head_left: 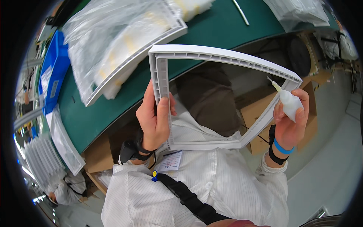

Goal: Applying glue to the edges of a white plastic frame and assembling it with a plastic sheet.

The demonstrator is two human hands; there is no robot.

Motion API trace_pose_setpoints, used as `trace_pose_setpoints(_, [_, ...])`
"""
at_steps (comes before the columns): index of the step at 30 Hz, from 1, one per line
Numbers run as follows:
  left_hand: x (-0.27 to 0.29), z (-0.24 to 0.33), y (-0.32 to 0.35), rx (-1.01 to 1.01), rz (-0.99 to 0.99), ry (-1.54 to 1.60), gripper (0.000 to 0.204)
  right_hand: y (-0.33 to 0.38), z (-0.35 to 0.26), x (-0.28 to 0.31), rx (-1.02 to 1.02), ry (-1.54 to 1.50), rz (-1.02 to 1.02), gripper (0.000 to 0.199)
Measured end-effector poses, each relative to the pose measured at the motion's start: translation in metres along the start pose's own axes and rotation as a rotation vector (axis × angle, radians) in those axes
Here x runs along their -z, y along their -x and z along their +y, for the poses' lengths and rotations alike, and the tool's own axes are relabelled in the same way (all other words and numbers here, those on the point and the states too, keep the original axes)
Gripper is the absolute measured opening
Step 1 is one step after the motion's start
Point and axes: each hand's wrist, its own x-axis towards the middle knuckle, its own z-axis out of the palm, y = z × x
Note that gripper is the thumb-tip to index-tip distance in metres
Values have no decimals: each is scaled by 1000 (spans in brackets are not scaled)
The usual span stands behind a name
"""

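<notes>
A white plastic frame (227, 56) with a ribbed channel around its inside is held up in front of my body. My left hand (154, 120) grips its left side, thumb on the inner edge and fingers behind. In my right hand (291, 120) is a small white squeeze bottle (291, 105), held between thumb and fingers. The bottle's thin nozzle points up and left, near the frame's upper right corner. Whether the tip touches the frame I cannot tell. The right hand is close beside the frame's right side.
On the green table (210, 36) a second white frame (138, 62) lies by clear plastic wrapping (81, 38). A blue bin (55, 72) stands at the left. A white pen-like stick (241, 12) lies at the back. Cardboard boxes (257, 109) sit below the table edge.
</notes>
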Motion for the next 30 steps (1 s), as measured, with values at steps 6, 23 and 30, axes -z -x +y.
trace_pose_setpoints(6, [-24, -6, -14, -25, -156, 5, 43, 12, -8, 30, -17, 86, 143, 51])
trace_pose_setpoints(23, [-47, 5, -20, -58, -242, -28, 37, 6, -40, 55, -105, 252, 186, 39])
trace_pose_setpoints(30, [-49, 5, -21, -76, -240, -34, 37, -9, -74, 58, -123, 478, 132, 30])
